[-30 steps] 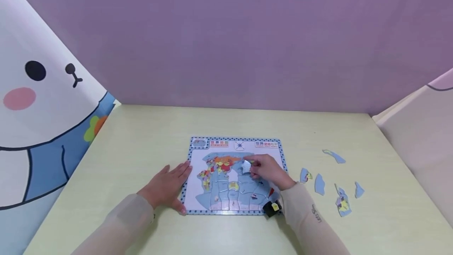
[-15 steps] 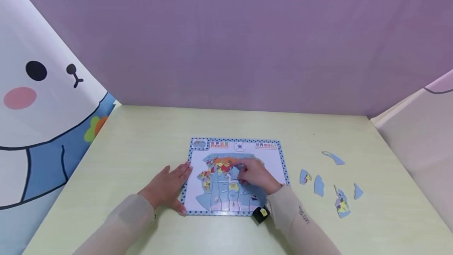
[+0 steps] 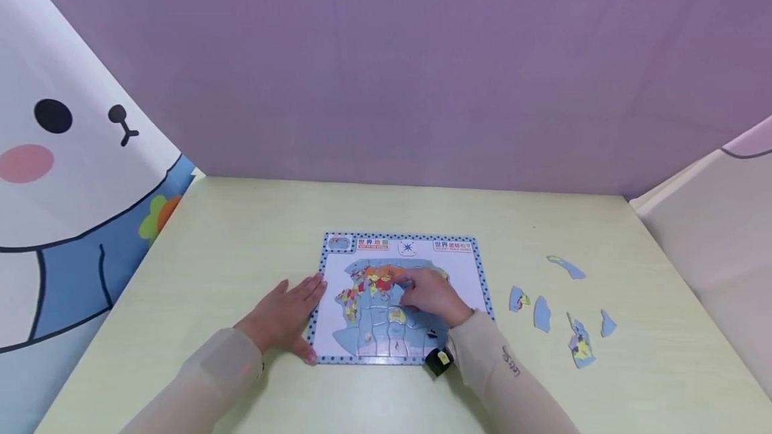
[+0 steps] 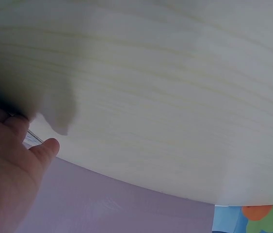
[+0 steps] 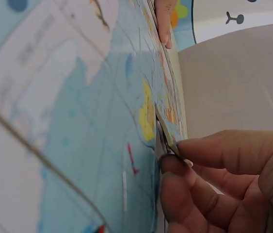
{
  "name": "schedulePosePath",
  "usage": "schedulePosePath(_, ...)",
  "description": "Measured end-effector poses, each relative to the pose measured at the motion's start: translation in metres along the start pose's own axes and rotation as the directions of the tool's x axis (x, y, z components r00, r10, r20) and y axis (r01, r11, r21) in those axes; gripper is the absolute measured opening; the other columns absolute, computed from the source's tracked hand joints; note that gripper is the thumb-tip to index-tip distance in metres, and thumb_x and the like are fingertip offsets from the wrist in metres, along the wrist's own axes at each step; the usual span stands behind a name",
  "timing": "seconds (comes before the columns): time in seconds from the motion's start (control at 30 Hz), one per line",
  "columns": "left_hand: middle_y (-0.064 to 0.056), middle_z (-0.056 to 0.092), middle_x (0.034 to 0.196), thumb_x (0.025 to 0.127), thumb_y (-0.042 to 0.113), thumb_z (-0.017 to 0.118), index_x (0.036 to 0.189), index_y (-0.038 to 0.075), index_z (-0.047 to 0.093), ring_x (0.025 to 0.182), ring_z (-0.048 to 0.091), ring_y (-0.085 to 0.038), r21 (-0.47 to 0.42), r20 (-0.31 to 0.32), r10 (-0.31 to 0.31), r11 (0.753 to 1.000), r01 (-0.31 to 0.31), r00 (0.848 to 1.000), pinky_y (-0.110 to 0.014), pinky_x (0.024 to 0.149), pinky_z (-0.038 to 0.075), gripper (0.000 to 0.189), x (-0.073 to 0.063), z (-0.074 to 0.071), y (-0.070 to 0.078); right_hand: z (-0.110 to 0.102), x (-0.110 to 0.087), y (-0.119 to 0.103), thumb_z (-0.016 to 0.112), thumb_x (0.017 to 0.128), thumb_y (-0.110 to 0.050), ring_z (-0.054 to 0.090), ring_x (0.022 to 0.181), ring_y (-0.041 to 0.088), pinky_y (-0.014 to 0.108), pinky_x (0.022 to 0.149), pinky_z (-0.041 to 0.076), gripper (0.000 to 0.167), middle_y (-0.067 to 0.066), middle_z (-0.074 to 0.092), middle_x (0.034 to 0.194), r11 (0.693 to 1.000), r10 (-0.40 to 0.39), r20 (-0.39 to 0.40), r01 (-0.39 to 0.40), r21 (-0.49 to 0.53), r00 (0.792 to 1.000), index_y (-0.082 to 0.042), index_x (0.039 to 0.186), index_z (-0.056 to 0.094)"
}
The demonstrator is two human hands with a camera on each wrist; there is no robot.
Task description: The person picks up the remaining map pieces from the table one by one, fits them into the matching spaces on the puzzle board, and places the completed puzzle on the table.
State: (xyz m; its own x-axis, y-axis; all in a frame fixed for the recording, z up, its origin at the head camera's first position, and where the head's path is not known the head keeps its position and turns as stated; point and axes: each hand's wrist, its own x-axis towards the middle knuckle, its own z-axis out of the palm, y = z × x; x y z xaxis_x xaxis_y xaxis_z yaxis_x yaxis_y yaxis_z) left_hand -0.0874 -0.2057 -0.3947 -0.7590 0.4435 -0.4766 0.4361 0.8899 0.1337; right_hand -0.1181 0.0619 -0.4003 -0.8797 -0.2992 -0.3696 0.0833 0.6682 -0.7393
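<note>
A world map jigsaw puzzle [image 3: 464, 273] with a dotted blue border lies on the table, many of its pieces fitted in the middle. My left hand [image 3: 282, 317] rests spread along the board's left edge, fingers on the border and thumb at the lower corner. Over the map's centre is my right hand [image 3: 434, 295]. Seen from the right wrist, its thumb and fingers pinch a thin puzzle piece [image 5: 165, 130], tilted on edge close to the map surface beside the yellow landmass. From the head, the right hand mostly covers this piece.
Several loose puzzle pieces lie right of the board, among them a blue one [image 3: 541, 314] and a multicoloured one [image 3: 582, 341]. A black wrist camera [image 3: 439, 362] hangs beneath the right wrist, over the board's front edge. A purple backdrop [image 3: 398, 86] rises behind the table [image 3: 253, 233].
My right hand has moved left with the puzzle piece, from the map's right part to its centre, and since half a second ago has barely shifted. The left hand has stayed put.
</note>
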Motion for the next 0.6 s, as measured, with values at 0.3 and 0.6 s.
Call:
schedulePosePath(0.3, -0.014, 0.024, 0.156, 0.064, 0.058, 0.080, 0.149, -0.001, 0.028, 0.144, 0.019, -0.030, 0.005, 0.003, 0.004, 1.000, -0.004, 1.000, -0.058, 0.112, 0.019, 0.115, 0.0007, -0.0008, -0.0004, 0.0005, 0.0009, -0.0019, 0.068, 0.081, -0.003, 0.052, 0.061, 0.016, 0.026, 0.058, 0.039, 0.036, 0.005, 0.064, 0.095, 0.999, 0.028, -0.003, -0.029, -0.021, 1.000, -0.007, 0.117, 0.069)
schedulePosePath(0.6, -0.013, 0.023, 0.157, 0.064, 0.059, 0.080, 0.149, 0.001, 0.027, 0.144, 0.019, -0.030, 0.023, 0.018, -0.008, 1.000, 0.007, 1.000, -0.057, 0.112, 0.019, 0.116, 0.0029, -0.0008, -0.0004, -0.0027, 0.0025, -0.0033, 0.071, 0.081, -0.004, 0.055, 0.074, 0.017, 0.029, 0.064, 0.042, 0.034, 0.006, 0.064, 0.106, 0.996, 0.033, -0.008, -0.034, -0.078, 0.999, -0.010, 0.114, 0.071)
